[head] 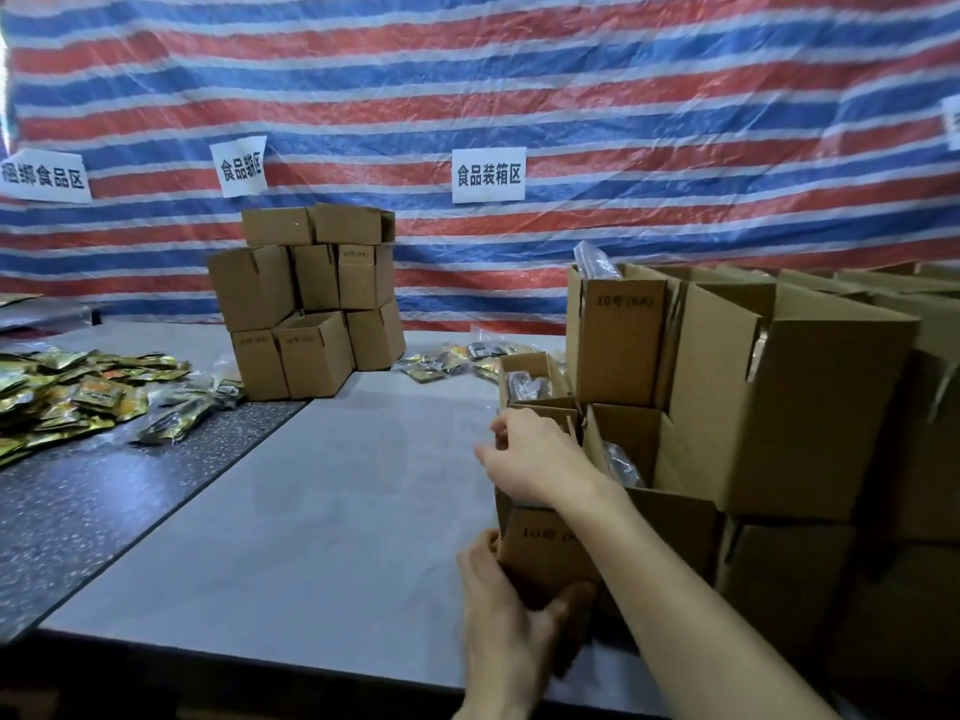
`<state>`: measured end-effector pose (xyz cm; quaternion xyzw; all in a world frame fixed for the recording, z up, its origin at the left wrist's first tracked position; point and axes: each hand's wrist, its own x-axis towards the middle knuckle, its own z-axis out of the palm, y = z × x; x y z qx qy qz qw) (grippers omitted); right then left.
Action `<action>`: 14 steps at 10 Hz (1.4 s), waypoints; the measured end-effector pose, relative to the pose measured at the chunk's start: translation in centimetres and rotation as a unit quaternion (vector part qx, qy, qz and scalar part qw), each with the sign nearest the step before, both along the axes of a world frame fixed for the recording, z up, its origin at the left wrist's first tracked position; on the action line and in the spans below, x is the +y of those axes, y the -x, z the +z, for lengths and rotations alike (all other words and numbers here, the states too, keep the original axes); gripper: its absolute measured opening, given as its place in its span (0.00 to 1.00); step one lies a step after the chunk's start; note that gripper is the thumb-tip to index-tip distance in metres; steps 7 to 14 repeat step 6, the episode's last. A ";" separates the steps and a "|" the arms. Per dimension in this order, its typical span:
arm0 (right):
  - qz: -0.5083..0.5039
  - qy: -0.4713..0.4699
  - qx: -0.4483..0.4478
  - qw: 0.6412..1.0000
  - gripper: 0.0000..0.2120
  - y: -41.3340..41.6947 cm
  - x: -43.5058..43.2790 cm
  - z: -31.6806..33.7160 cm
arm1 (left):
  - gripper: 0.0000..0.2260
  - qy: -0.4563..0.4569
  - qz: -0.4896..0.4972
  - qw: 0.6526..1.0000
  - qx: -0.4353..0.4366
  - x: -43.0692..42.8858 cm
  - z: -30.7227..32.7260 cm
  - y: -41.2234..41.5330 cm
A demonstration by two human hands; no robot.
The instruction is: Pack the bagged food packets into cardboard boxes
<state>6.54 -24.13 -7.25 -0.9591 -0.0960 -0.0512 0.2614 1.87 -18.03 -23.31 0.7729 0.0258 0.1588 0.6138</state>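
Note:
A small cardboard box [545,548] marked "10号" stands on the grey table at the lower right. My left hand [511,610] grips its lower front corner, thumb on the front face. My right hand [535,454] reaches over its top, fingers curled at the far edge; what they pinch is hidden. An open box [634,449] to its right holds a dark food packet [621,467]. Another open box [524,374] behind it also holds packets. Loose bagged packets [452,361] lie further back.
A stack of empty small boxes [311,304] stands at the table's middle back. A heap of gold and dark packets [78,392] covers the dark table at the left. Larger cardboard boxes [779,397] are piled at the right. A striped tarp with paper signs hangs behind.

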 end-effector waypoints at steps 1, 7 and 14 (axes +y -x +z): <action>0.013 0.009 -0.009 1.000 0.20 0.5 -0.6 0.0 | 0.37 -0.004 -0.020 0.998 -0.054 -0.3 -0.3 -0.8; 0.013 -0.224 -0.053 0.973 0.16 1.7 -6.3 1.6 | 0.43 0.020 -0.139 0.990 0.013 1.8 -0.2 -3.4; 0.013 -0.224 -0.053 0.973 0.16 1.7 -6.3 1.6 | 0.43 0.020 -0.139 0.990 0.013 1.8 -0.2 -3.4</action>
